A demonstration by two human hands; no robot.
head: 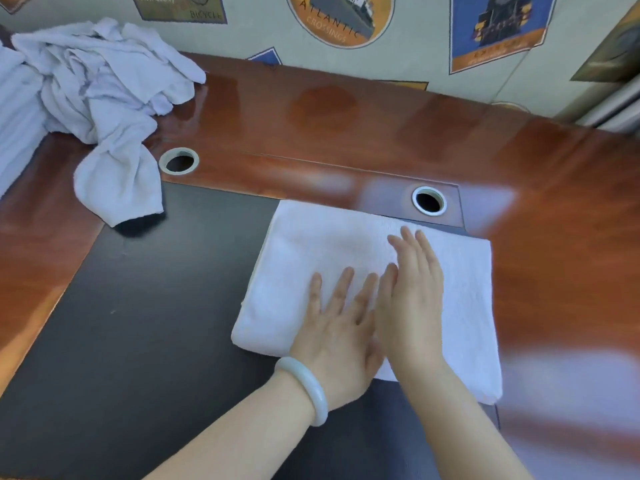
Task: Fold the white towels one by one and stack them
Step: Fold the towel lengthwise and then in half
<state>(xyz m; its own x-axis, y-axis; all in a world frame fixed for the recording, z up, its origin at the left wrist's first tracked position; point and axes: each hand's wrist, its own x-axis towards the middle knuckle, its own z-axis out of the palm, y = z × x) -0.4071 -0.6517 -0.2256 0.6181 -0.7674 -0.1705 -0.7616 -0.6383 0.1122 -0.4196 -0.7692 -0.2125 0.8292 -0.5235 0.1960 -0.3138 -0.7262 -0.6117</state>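
Left hand point(341, 327) and right hand point(412, 292), fingers straight, press folded white towel point(298, 247) mid-span; long axis runs left-right.

Glossy red-brown desk point(346, 109) across the scene, with a black pad point(138, 306) inset at the near left and two ringed cable holes just past the pad's far edge: a left hole point(179, 161) and a right hole point(429, 201). Beyond the far edge, a pale wall point(408, 64) printed with travel labels: a BICYCLE sign point(180, 6) at the far left, a round ship badge point(339, 19) reading ATLANTIC CROSSINGS in the middle, a blue train poster point(498, 29) to the right. Grey rails point(616, 105) at the far right corner.
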